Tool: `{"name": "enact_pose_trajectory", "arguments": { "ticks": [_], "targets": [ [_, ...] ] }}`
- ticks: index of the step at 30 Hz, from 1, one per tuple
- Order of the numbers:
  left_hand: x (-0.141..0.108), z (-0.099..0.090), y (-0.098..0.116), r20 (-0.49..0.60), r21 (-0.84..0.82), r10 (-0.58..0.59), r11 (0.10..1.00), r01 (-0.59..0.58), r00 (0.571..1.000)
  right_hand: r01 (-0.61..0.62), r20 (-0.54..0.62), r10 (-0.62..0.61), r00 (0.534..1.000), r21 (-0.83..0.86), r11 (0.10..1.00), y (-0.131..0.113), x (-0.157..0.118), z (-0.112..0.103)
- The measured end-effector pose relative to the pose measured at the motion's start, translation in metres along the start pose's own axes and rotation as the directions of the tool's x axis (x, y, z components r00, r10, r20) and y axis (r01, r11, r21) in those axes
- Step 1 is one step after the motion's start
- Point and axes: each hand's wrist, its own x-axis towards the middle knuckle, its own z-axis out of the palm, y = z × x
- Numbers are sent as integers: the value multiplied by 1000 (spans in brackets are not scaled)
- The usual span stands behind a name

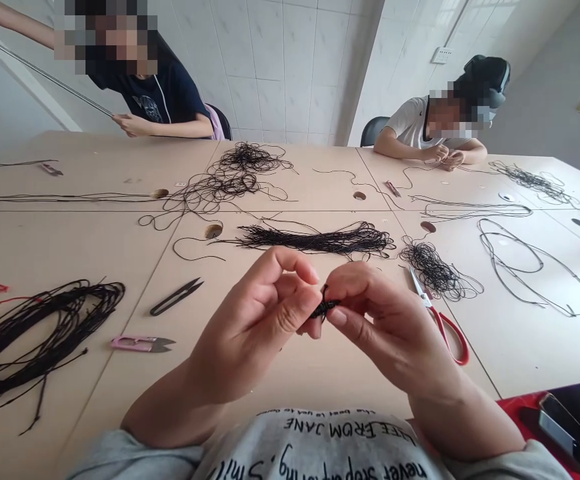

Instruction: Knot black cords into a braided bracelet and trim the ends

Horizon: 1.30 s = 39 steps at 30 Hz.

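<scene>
The left hand [253, 327] and right hand [385, 327] pinch a short knotted black cord [325, 308] between their fingertips above the table [70, 250]; it seems mid-knotting, calling for a steady, tight pinch.

My left hand [250, 320] and right hand [385, 320] meet over the cord piece [324, 308] pinched between them. Left of my left hand, a stretch of table [250, 373] leads to the black snips [176, 297] and pink snips [140, 343]; beyond them, the big coil [40, 340] blocks the way. Just beside my right hand, the red scissors [443, 320] obstruct any outward pass, with the tangle [433, 270] behind them. Ahead, a narrow strip of table separates my fingers [300, 273] from the long bundle [315, 239]. Low on my right, the phone [560, 427] sits near my forearm.
</scene>
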Motion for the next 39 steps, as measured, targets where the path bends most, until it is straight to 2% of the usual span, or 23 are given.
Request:
{"name": "enact_pose_trajectory", "arguments": {
  "ticks": [5,8,11,14,17,21,24,27,30,33,34,36,39],
  "targets": [
    [-9,-2,4,-14,127,37,991,-35,999,-143,12,143,990,218,965,1,3,5],
    [-11,-2,6,-5,273,108,957,-103,994,-179,24,179,984,246,952,-2,3,5],
    [-11,-1,5,2,396,178,904,-164,984,-177,5,180,984,200,964,-4,3,4],
    [-10,-2,4,17,504,232,838,-208,973,-117,-31,121,992,114,987,-4,1,5],
    [-7,-4,5,57,579,222,787,-214,973,-1,-85,2,996,14,1000,-5,0,6],
    [-6,-4,6,84,605,245,757,-245,966,144,-135,-167,977,-163,976,-6,-1,8],
    [-8,1,6,64,626,318,725,-285,946,209,-152,-256,955,-271,940,-7,0,10],
    [-10,4,6,82,683,375,653,-327,923,233,-158,-291,944,-306,923,-8,1,11],
    [-10,3,6,183,722,459,537,-436,869,172,-154,-213,965,-242,955,-11,2,9],
    [-9,2,5,257,710,535,460,-533,805,53,-130,-61,990,-67,996,-11,2,7],
    [-9,3,4,250,706,537,469,-532,805,24,-124,-26,992,-15,1000,-11,2,7],
    [-10,5,4,189,701,508,529,-478,840,11,-126,-6,992,33,999,-9,2,6],
    [-11,8,4,89,674,439,634,-379,894,68,-135,-71,988,-29,997,-8,1,6]
  ]
}}
